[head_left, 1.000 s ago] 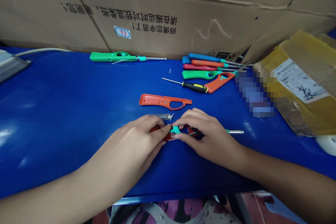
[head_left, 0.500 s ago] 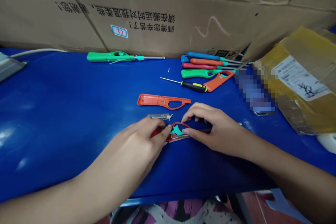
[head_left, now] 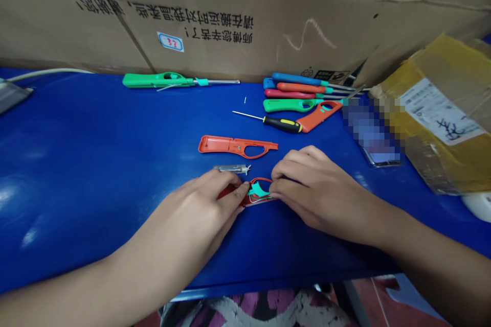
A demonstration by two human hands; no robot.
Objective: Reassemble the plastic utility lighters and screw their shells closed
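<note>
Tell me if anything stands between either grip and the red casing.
Nothing visible does: the left grip holds the red casing, and the right grip covers its right part, contact hidden. The clear tube lies beyond, not between.

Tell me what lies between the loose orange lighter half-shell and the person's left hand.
In the head view, a clear tube lies between the orange lighter half-shell and the left hand, close to the knuckles.

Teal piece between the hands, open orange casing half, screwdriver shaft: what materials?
Teal piece: probably plastic, fairly matte; uniform opaque colour. Orange casing half: likely moulded plastic, slight sheen; hollow, thin raised rim. Screwdriver shaft: seemingly bare metal; silvery, bright. Exact grades can't be told.
</note>
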